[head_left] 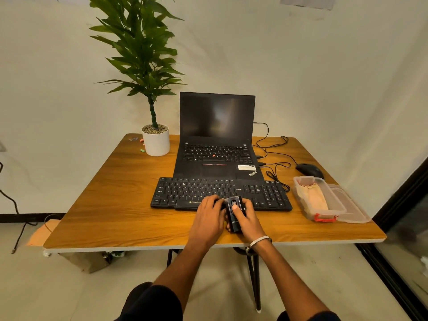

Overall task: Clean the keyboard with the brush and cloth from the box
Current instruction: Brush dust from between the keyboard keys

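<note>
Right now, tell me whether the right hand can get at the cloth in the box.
Probably not yet: the right hand grips the brush. The path looks free, though; the box stands open to its right, lid beside it, cloth uncovered.

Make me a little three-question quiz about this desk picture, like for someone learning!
1. True or false: the cloth lies in the open box.
2. Which hand grips the black brush tool? A) left hand B) right hand
3. Fill in: the mouse sits to the ____ of the laptop.

Key: 1 true; 2 B, while the left hand's fingers rest at the keyboard beside the tool; 3 right.
</note>
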